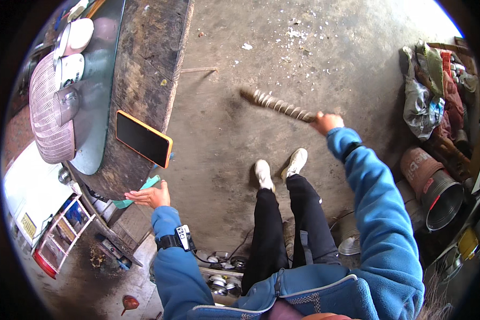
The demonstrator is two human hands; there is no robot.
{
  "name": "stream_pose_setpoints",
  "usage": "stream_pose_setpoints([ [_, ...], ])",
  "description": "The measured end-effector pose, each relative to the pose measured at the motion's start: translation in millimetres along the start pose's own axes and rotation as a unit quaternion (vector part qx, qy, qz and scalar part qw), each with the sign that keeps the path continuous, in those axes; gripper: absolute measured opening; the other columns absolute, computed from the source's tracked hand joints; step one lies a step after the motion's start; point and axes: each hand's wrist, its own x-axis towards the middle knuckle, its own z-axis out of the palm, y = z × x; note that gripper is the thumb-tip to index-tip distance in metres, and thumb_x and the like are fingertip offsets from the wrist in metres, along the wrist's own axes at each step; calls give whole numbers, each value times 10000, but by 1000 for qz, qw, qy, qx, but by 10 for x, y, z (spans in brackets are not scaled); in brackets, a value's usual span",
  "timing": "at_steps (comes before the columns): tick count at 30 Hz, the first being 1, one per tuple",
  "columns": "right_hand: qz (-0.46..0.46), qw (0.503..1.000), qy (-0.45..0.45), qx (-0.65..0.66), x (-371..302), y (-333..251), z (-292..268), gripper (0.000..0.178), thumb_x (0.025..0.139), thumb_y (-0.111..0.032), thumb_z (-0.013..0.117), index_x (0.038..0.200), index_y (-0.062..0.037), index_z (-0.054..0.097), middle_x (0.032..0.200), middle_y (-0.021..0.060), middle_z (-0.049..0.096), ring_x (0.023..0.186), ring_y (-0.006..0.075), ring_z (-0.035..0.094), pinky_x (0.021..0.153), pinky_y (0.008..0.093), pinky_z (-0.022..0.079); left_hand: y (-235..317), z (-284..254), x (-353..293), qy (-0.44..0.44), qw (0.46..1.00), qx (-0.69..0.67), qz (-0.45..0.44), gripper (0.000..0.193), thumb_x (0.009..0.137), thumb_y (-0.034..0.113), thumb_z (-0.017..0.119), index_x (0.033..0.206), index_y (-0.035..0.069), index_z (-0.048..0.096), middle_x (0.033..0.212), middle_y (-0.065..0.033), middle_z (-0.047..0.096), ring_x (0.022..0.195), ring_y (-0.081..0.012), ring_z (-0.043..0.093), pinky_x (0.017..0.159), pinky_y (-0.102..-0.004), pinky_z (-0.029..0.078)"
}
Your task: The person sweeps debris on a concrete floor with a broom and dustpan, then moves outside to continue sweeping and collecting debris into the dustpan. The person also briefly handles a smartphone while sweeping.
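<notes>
My right hand (328, 123) is closed round one end of a brown stick (282, 106) with pale spiral bands. The stick reaches out to the left above the concrete floor, and its dark far end is blurred. My left hand (153, 196) has its fingers stretched out and holds nothing that I can see. It is beside the near end of a dark wooden table (149, 58), next to a teal object (150, 183) partly hidden behind it; whether they touch I cannot tell. A phone in an orange case (143, 140) lies on the table near that end.
Bowls (71, 70), a clear cup (66, 105) and a pink woven basket (50, 117) are at the table's left side. White scraps (298, 34) litter the far floor. Bags (421, 106) and a metal bucket (445, 200) stand right. Metal pots (221, 285) sit near my legs.
</notes>
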Motion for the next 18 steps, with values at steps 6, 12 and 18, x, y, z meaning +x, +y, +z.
stream_pose_setpoints([
  [6, 21, 992, -88, -86, 225, 274, -376, 430, 750, -503, 524, 992, -150, 562, 887, 79, 626, 825, 247, 609, 686, 373, 479, -11, -42, 31, 15, 1000, -4, 20, 1267, 608, 398, 702, 1169, -94, -322, 1295, -325, -214, 1233, -433, -192, 984, -563, 33],
  [12, 138, 981, 51, -126, 622, 1387, -1402, 446, 797, -498, 470, 981, -98, 543, 837, 110, 625, 794, 266, 611, 682, 378, 477, 9, -9, 6, 13, 999, -17, 32, 1267, 621, 409, 693, 1148, -114, -333, 1276, -347, -235, 1225, -460, -183, 979, -569, 29],
  [18, 72, 991, -17, -116, 448, 1221, -1570, 499, 771, -553, 445, 929, -85, 518, 810, 183, 609, 773, 341, 593, 680, 429, 462, 68, -158, 23, -33, 999, 13, 5, 1254, 629, 409, 691, 1171, -88, -325, 1313, -338, -145, 1255, -435, -110, 983, -573, 57],
])
